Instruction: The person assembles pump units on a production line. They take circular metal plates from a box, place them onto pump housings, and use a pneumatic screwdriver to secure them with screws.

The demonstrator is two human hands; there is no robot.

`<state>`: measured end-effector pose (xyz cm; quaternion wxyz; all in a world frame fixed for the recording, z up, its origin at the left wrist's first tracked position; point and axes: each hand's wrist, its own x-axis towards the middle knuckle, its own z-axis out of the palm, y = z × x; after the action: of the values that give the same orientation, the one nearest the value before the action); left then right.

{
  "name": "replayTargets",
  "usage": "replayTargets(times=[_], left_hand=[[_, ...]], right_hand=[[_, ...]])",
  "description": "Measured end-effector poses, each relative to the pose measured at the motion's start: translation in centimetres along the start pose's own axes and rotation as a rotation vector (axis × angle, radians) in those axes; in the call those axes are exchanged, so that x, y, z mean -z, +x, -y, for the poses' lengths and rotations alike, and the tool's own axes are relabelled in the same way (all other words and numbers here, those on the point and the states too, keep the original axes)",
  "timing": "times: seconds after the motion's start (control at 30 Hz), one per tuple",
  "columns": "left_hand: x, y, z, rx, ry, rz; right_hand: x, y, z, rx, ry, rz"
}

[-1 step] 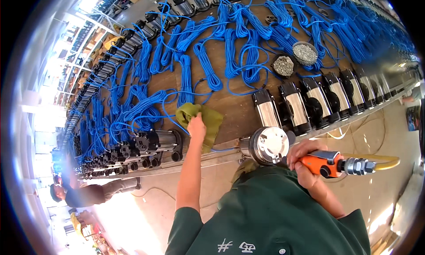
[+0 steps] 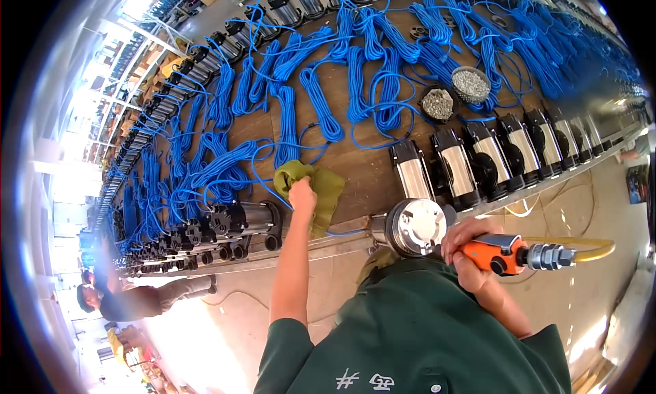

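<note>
We cannot see our left hand's fingers well, because the left hand (image 2: 303, 191) is curled shut on a soft green-yellow cloth (image 2: 320, 189) that hides them. The cloth lies on the long brown wooden desk (image 2: 369, 168), close to its near edge. Our right hand (image 2: 463, 247) is wrapped tight around an orange air tool with a yellow hose (image 2: 509, 254), and the hand covers the tool's tip. The tool sits right beside a round shiny metal pump end (image 2: 415, 226) that sticks out past the desk edge. Our green shirt hides what is under it. More silver and black pumps (image 2: 456, 165) stand in a row along the edge. Blue coiled cables (image 2: 321, 107) cover most of the desk, so little bare wood shows, mostly near the cloth. Two round dark bowls (image 2: 454, 93) hold small grey bits, too small to tell apart. A person (image 2: 137, 300) stands far off on the left, blurry.
</note>
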<state>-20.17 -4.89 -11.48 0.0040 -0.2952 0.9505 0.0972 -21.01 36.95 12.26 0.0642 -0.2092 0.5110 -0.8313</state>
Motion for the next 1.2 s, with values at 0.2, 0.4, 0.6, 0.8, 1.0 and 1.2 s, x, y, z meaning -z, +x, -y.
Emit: replayTargets(times=[0.2, 0.4, 0.6, 0.8, 1.0, 1.2], left_hand=[[9.8, 7.0, 0.5, 0.084, -0.472, -0.154], [28.4, 12.7, 7.6, 0.132, -0.907, -0.676], [31.4, 6.1, 2.5, 0.068, -0.258, -0.824], [18.1, -16.6, -23.1, -0.823, -0.488, 0.332], [17.0, -18.5, -27.2, -0.748, 0.049, 0.217], [18.0, -18.2, -30.3, -0.738, 0.262, 0.237]], right_hand=[[1.1, -0.1, -0.6, 0.049, -0.082, 0.06], [1.2, -0.4, 0.4, -0.16, -0.114, -0.021], [1.6, -0.3, 1.3, -0.239, -0.018, -0.091], [1.4, 3.0, 6.5, -0.364, -0.338, 0.179], [8.0, 6.9, 3.4, 0.238, 0.333, -0.285], [27.3, 16.6, -7.2, -0.641, 0.358, -0.931]])
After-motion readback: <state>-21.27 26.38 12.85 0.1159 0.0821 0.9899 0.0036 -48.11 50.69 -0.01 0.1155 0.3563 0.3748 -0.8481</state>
